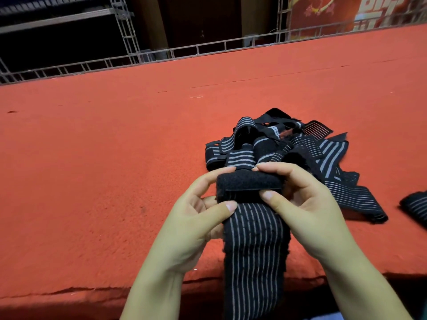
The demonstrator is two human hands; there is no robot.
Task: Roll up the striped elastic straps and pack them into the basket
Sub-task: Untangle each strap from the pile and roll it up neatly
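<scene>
A black elastic strap with thin grey stripes (255, 245) hangs from my hands down over the table's near edge. Its fuzzy black end is folded into a small roll (248, 182) at the top. My left hand (196, 218) pinches the roll's left side between thumb and fingers. My right hand (307, 204) pinches its right side, thumb on the front. Just behind them lies a tangled pile of several more striped straps (288, 144). No basket is in view.
The red felt-covered table (115, 158) stretches wide to the left and far side. Another striped strap piece (416, 206) lies at the right edge. A metal truss rail (161, 54) runs along the table's far edge, with dark shelving behind.
</scene>
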